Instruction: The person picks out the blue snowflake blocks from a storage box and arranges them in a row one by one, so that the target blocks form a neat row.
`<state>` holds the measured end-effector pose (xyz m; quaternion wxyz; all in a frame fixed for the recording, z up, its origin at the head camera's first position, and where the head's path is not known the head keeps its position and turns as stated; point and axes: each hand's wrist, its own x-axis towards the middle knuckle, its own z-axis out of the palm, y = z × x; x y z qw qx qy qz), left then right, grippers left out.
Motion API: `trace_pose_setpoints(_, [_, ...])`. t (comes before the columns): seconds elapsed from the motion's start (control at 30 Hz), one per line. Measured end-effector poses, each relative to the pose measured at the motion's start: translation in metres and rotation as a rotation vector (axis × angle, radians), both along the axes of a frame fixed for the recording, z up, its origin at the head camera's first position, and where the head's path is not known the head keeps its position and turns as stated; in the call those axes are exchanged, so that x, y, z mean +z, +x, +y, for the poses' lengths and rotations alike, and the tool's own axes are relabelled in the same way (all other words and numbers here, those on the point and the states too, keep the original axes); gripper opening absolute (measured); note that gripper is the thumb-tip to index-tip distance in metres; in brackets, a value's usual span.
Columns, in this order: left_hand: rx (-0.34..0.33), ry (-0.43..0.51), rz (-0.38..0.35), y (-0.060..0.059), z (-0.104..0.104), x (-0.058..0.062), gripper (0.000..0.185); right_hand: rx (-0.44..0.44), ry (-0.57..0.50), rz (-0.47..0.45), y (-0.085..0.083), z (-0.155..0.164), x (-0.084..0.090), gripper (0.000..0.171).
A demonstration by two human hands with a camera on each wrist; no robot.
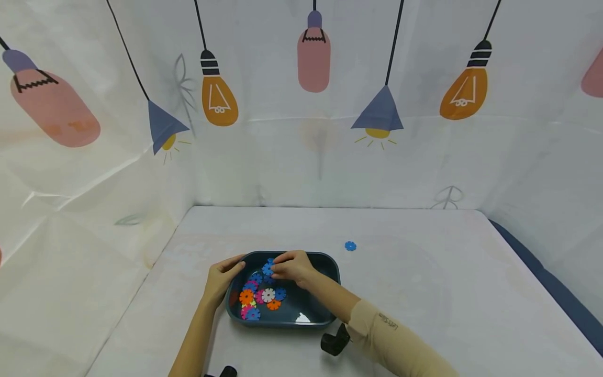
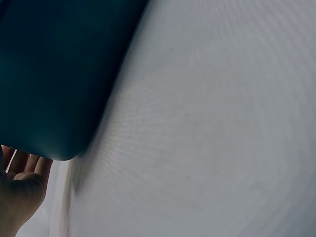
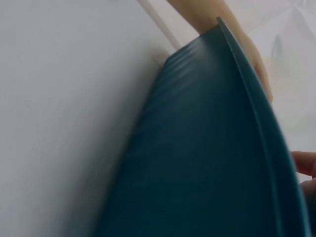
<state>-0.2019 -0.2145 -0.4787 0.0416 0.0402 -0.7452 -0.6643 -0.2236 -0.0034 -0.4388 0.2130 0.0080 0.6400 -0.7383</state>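
A dark teal tray (image 1: 311, 298) lies on the table, with colourful plastic snowflake discs (image 1: 268, 295) gathered on its left side in blue, orange, pink and white. My left hand (image 1: 220, 277) grips the tray's left rim, thumb over the edge and fingers along the outside. Over the back left of the tray, my right hand (image 1: 294, 267) has its fingertips at a blue disc (image 1: 267, 269) and pinches it. In the left wrist view the tray's side (image 2: 54, 89) fills the upper left. The right wrist view shows mostly the tray's outer wall (image 3: 197, 138), partly hiding the right hand's fingers (image 3: 303, 163).
One loose blue disc (image 1: 350, 246) lies on the white table (image 1: 424, 293), behind and right of the tray. Black wrist-camera mounts (image 1: 334, 341) hang by both forearms. A white curtain (image 1: 282, 167) printed with lamps stands behind the table.
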Motion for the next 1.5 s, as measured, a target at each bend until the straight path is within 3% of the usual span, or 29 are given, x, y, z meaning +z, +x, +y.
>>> trace_pose_setpoints(0.2, [-0.001, 0.0, -0.001, 0.001, 0.0, 0.0, 0.037, 0.006, 0.071, -0.003, 0.001, 0.004, -0.001, 0.019])
trace_pose_setpoints(0.43, [0.006, 0.001, 0.001, 0.001, 0.0, 0.001, 0.036, 0.012, 0.081, -0.013, 0.002, 0.012, 0.002, 0.025])
trace_pose_setpoints(0.73, [0.006, -0.001, 0.004, 0.0, 0.0, 0.0, 0.037, 0.053, 0.08, 0.124, 0.0, 0.052, 0.024, 0.024])
trace_pose_setpoints(1.13, [0.005, -0.026, 0.002, -0.002, 0.0, 0.001, 0.039, -0.038, 0.069, 0.16, -0.019, 0.125, 0.043, 0.032])
trace_pose_setpoints(1.5, [0.009, -0.007, 0.02, 0.002, 0.001, 0.002, 0.038, -0.151, 0.077, 0.088, -0.039, 0.186, 0.037, 0.042])
